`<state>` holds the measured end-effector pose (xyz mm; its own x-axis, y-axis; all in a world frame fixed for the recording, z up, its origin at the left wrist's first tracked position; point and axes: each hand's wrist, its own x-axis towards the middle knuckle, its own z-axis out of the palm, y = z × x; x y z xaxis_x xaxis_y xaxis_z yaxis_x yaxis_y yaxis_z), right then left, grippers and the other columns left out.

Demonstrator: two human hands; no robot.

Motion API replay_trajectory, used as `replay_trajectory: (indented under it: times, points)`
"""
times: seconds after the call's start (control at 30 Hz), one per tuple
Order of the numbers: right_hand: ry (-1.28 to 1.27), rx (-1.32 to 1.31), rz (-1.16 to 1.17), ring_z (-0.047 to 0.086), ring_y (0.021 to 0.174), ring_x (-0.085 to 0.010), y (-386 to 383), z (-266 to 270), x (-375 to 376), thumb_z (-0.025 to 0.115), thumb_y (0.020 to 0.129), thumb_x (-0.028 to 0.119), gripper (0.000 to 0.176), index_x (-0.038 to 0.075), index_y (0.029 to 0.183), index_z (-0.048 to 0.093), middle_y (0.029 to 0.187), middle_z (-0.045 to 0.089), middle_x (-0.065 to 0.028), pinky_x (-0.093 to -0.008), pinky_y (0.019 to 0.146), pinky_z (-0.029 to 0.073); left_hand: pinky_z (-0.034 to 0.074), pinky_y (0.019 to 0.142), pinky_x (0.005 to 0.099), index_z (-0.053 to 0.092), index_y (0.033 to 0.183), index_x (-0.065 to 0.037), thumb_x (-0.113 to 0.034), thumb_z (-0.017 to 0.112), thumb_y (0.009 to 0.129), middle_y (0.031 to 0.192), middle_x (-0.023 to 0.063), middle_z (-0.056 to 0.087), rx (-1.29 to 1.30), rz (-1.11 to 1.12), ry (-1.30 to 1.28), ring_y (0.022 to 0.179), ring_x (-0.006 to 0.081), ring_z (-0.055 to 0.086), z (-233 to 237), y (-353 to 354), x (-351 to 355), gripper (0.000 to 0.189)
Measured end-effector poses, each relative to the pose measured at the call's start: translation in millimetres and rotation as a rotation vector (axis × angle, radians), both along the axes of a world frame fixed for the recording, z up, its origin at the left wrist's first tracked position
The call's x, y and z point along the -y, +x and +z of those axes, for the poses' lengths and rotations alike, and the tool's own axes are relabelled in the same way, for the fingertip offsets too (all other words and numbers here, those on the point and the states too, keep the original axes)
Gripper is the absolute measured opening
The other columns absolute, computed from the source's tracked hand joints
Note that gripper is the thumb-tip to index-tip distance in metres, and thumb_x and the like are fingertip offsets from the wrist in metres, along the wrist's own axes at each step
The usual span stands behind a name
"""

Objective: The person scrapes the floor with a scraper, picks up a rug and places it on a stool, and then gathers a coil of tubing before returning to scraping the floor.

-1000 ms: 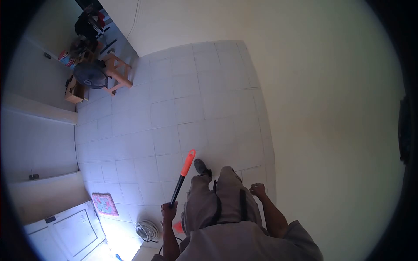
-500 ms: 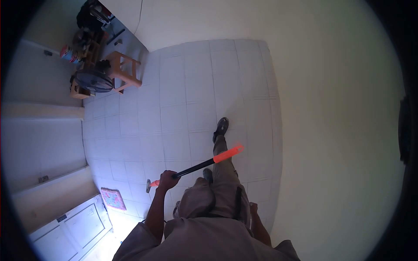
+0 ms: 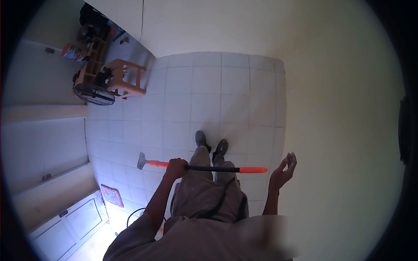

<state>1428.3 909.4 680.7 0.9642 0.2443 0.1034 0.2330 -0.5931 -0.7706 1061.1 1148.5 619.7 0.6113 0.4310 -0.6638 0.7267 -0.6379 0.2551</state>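
Observation:
My left hand (image 3: 176, 168) is wrapped round the shaft of a long-handled scraper (image 3: 213, 168), which lies nearly level across the front of my legs. Its flat metal blade points left, with an orange section beside it. The middle of the shaft is black, and an orange grip forms the right end. Just beyond that grip, my right hand (image 3: 282, 172) is raised and holds nothing, its thumb apart from the fingers. It does not touch the scraper.
Pale tiles cover the floor (image 3: 178, 111) under my dark boots (image 3: 220, 148). A bare wall (image 3: 335, 130) rises close on my right. At the far left are a plastic stool (image 3: 140, 80), a fan (image 3: 94, 95) and shelving (image 3: 96, 56). A mat (image 3: 112, 195) lies near a door (image 3: 69, 230).
The scraper has swung from slanted to nearly level, its orange grip moving right and down. My right hand has come up from beside my hip. My feet are now side by side.

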Motion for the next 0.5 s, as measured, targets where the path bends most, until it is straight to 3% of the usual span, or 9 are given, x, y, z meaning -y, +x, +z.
replay_trajectory:
  times: [0.07, 0.17, 0.27, 0.37, 0.4, 0.5]
  points:
    - [-0.18, 0.031, 0.374, 0.065, 0.116, -0.032, 26.9, 22.3, -39.4, 0.057, 0.104, 0.026, 0.039, 0.0, 0.132, 0.06, 0.122, 0.068, -0.0202, -0.042, 0.099, 0.051, 0.057, 0.075, 0.0485, 0.075, 0.079, -0.013, -0.026, 0.069, 0.076, 0.078, 0.0122, 0.072, -0.003, -0.036, -0.019, 0.083, 0.032, 0.072, -6.7, 25.9, -26.0, 0.014]
    - [-0.473, -0.32, 0.782, 0.062, 0.119, -0.037, 35.6, 25.3, -103.8, 0.061, 0.101, 0.037, 0.048, 0.001, 0.132, 0.061, 0.124, 0.067, -0.0209, -0.0454, 0.102, 0.049, 0.057, 0.074, 0.0485, 0.075, 0.079, -0.014, -0.024, 0.07, 0.074, 0.077, 0.0112, 0.071, 0.057, -0.129, -0.038, 0.082, 0.0314, 0.073, -26.5, 53.7, -64.0, 0.012]
    - [-0.799, -0.48, 0.973, 0.064, 0.117, -0.0371, 38.8, -6.2, -134.0, 0.064, 0.096, 0.054, 0.062, 0.003, 0.131, 0.064, 0.121, 0.069, -0.0227, -0.0462, 0.099, 0.051, 0.055, 0.074, 0.0472, 0.074, 0.076, -0.013, -0.02, 0.073, 0.071, 0.075, 0.0113, 0.071, 0.145, -0.161, -0.08, 0.08, 0.031, 0.072, -48.5, 100.0, -113.7, 0.008]
    - [-0.96, -0.838, 0.918, 0.067, 0.111, -0.0398, 55.2, -0.1, -173.0, 0.064, 0.091, 0.064, 0.071, 0.004, 0.13, 0.065, 0.114, 0.071, -0.0241, -0.0481, 0.094, 0.053, 0.052, 0.076, 0.0454, 0.072, 0.074, -0.012, -0.018, 0.073, 0.07, 0.075, 0.0113, 0.071, 0.277, -0.249, -0.05, 0.075, 0.0328, 0.07, -94.1, 130.3, -162.2, 0.008]
    - [-0.933, -0.81, 0.963, 0.069, 0.104, -0.0421, 59.0, 3.8, -182.8, 0.064, 0.093, 0.059, 0.064, 0.004, 0.126, 0.067, 0.105, 0.072, -0.0245, -0.0502, 0.089, 0.054, 0.049, 0.082, 0.0436, 0.071, 0.073, -0.012, -0.017, 0.074, 0.068, 0.081, 0.0113, 0.071, 0.222, -0.238, -0.098, 0.082, 0.0324, 0.068, -82.6, 159.9, -181.9, 0.007]
    - [-0.906, -0.887, 0.994, 0.068, 0.102, -0.0435, 57.4, -29.2, -195.4, 0.063, 0.096, 0.054, 0.056, 0.003, 0.119, 0.066, 0.101, 0.072, -0.0244, -0.0514, 0.089, 0.054, 0.047, 0.088, 0.0438, 0.069, 0.072, -0.012, -0.016, 0.076, 0.067, 0.086, 0.0104, 0.068, 0.311, -0.408, 0.124, 0.097, 0.0312, 0.064, -138.0, 204.6, -224.0, 0.009]
